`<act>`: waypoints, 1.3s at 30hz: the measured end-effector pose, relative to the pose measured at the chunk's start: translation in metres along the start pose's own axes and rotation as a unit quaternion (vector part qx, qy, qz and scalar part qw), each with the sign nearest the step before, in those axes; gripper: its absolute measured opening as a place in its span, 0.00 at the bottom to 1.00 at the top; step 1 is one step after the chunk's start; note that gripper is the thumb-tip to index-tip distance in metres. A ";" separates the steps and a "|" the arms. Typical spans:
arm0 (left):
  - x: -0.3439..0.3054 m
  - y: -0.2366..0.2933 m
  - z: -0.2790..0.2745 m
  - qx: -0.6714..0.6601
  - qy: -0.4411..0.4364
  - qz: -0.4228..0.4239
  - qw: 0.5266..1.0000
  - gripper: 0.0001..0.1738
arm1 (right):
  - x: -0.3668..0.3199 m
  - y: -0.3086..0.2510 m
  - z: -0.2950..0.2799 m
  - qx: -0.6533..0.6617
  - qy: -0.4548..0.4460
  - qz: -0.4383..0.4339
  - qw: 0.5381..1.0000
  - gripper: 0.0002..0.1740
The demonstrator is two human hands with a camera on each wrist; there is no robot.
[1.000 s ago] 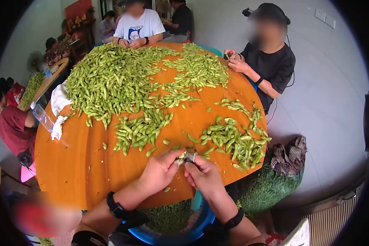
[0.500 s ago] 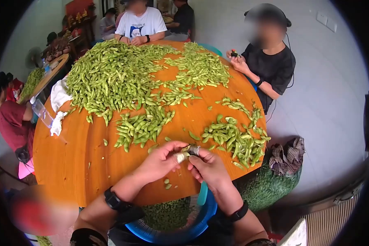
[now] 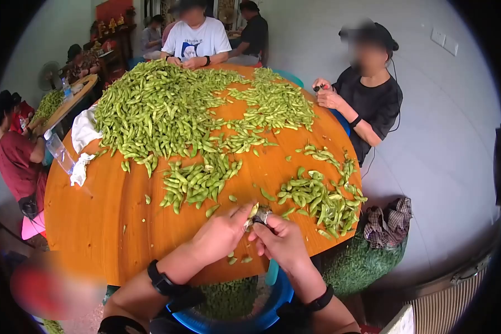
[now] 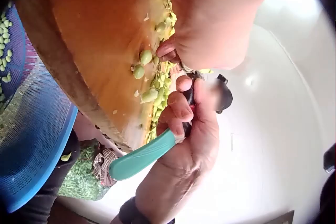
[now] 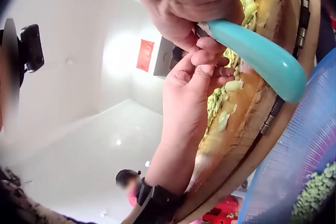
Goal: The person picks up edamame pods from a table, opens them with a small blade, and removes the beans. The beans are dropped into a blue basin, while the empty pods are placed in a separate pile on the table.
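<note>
Over the front edge of the table, my left hand (image 3: 222, 235) pinches an edamame pod (image 3: 254, 210) between thumb and fingers. My right hand (image 3: 283, 240) meets it at the fingertips and grips a tool with a curved teal handle (image 5: 262, 58); fingers hide its working end. Below the palm the handle (image 4: 144, 158) sticks out in the left wrist view. Several shelled beans (image 4: 138, 71) lie on the wood near the hands. A pile of green pods (image 3: 200, 181) is ahead of the left hand, and split, paler pods (image 3: 323, 203) lie ahead to the right.
A large heap of pods (image 3: 156, 106) covers the back left of the round wooden table (image 3: 94, 222). Below its front edge sits a blue basin (image 3: 286, 295) with beans. A bottle (image 3: 59, 150) lies at left. A person (image 3: 367, 94) sits at right, beside a full green sack (image 3: 362, 264).
The hands stay together at the table edge while the fingers shift on the pod. The left hand has turned slightly, its finger now pointing along the pod. Loose beans lie below the hands.
</note>
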State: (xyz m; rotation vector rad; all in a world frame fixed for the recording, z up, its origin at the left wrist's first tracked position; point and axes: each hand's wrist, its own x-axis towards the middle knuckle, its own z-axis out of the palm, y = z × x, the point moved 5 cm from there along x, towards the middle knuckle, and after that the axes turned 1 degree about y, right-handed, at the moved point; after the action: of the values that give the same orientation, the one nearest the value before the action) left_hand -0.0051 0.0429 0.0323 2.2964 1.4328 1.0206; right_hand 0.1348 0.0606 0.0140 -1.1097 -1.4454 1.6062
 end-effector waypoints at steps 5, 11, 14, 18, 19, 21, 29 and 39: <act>0.000 -0.004 0.002 -0.024 -0.035 -0.045 0.998 0.26 | 0.004 0.001 0.000 0.071 0.000 0.002 0.997 0.08; 0.001 -0.007 0.002 -0.014 -0.028 -0.002 1.000 0.24 | 0.003 0.002 -0.001 0.158 -0.017 0.030 0.987 0.06; 0.002 -0.010 0.000 -0.048 -0.020 0.016 0.999 0.24 | 0.001 0.003 0.001 0.182 -0.028 0.046 0.982 0.05; 0.001 -0.019 0.001 -0.242 -0.015 -0.068 0.968 0.22 | 0.000 -0.001 0.004 0.203 -0.035 0.039 0.978 0.05; -0.001 -0.026 0.008 -0.395 -0.047 -0.199 0.895 0.21 | 0.001 -0.003 0.004 0.202 -0.036 0.038 0.978 0.05; 0.000 -0.025 0.010 -0.425 -0.025 -0.199 0.883 0.22 | 0.004 -0.009 0.001 0.176 -0.013 0.020 0.984 0.05; 0.000 -0.003 -0.004 -0.005 0.046 -0.006 0.999 0.26 | 0.002 -0.017 0.004 0.006 0.058 -0.056 0.997 0.05; 0.000 -0.009 0.001 -0.078 0.081 0.011 0.994 0.23 | 0.009 0.001 -0.002 0.253 -0.024 0.070 0.965 0.07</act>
State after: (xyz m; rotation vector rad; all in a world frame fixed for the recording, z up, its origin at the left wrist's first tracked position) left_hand -0.0105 0.0469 0.0267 2.1657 1.3361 1.3040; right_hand 0.1326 0.0696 0.0113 -0.8880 -0.9146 1.9681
